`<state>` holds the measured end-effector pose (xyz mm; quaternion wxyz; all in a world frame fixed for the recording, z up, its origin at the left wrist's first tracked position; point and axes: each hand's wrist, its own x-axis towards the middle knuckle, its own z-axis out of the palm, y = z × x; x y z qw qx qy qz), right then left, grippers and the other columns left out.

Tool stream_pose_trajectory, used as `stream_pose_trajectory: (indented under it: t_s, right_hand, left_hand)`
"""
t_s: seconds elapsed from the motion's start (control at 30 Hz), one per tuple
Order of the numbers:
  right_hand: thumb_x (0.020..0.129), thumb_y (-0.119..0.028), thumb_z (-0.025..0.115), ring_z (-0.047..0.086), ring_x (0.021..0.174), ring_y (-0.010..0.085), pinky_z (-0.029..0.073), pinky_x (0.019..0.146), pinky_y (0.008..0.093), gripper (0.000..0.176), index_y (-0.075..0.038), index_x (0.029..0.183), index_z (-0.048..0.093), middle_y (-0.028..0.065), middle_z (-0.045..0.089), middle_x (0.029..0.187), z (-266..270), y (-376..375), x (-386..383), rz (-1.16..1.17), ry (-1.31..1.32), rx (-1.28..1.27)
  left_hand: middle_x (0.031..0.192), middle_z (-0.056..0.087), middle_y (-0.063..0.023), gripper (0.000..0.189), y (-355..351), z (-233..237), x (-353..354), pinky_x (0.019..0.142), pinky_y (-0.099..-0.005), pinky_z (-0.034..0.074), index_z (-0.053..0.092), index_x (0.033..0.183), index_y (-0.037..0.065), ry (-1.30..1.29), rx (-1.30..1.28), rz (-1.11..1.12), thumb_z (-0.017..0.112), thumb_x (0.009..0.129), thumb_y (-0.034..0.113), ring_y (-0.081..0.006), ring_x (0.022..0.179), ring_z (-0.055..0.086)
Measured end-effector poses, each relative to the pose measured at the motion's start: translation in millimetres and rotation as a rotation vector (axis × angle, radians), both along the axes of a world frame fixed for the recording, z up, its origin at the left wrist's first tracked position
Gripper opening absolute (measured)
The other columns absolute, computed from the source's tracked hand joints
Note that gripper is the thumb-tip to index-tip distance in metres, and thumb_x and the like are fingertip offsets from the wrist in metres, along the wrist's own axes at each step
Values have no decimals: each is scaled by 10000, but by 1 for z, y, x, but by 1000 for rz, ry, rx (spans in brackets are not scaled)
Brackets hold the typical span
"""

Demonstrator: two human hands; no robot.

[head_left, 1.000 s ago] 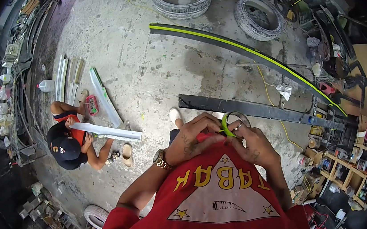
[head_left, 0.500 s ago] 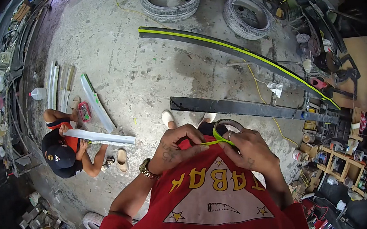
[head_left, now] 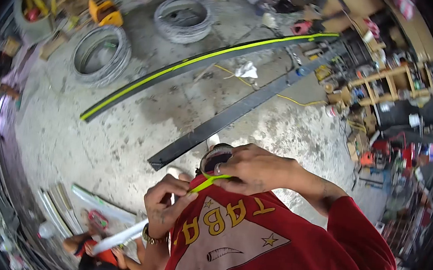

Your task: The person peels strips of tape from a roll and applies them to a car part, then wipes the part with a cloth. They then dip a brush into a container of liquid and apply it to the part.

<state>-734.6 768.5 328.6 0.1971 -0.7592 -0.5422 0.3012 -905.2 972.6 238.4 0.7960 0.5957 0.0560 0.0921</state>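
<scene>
Both of my hands are in front of the red shirt on my chest, close together. Between the fingers and thumb of my left hand (head_left: 164, 199) is the free end of a bright yellow-green tape (head_left: 201, 185). My right hand (head_left: 255, 169) grips the tape roll (head_left: 214, 158), its ring partly hidden behind the fingers. A short stretch of tape runs between the hands. Beyond them on the floor lies a long dark strip (head_left: 220, 123). Farther off is a curved dark strip with a yellow-green line along it (head_left: 203, 59).
Two whitened tyres, one at the left (head_left: 101, 57) and one farther right (head_left: 183, 20), lie on the concrete. At lower left a person in a dark cap (head_left: 99, 269) holds a pale long piece (head_left: 120, 234). Wooden shelving (head_left: 390, 87) and clutter line the right side.
My view has turned, so the strips now slant and the tyres and other person have shifted in frame. My hands are slightly farther apart, with more tape showing between them.
</scene>
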Motion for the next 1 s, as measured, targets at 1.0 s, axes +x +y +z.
stream_pose_trajectory:
  t_s: [1.0]
  right_hand:
    - [899,-146,741,659,999,380,543,867,459,169,1,980,721,177,675,997,-278,-221,323,-505,-187,92]
  left_hand:
    - [873,547,-26,229,-24,110,11,764,-264,447,534,883,35,525,581,704,740,941,115,-113,801,503]
